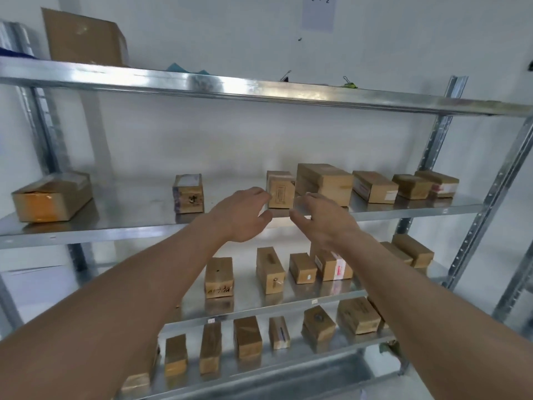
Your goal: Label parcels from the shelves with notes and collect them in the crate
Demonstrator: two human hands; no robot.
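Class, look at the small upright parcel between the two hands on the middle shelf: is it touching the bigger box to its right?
Cannot tell. In the head view the small parcel and the bigger box overlap at their edges with no visible gap, but one may simply stand in front.

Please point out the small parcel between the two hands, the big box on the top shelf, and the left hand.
small parcel [280,193]: head view, front face.
big box [85,39]: head view, front side.
left hand [245,215]: head view, back of hand.

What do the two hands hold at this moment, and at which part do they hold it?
Nothing is held yet. The left hand and the right hand are open, reaching toward a small upright parcel on the middle shelf; the left fingertips are at its left edge.
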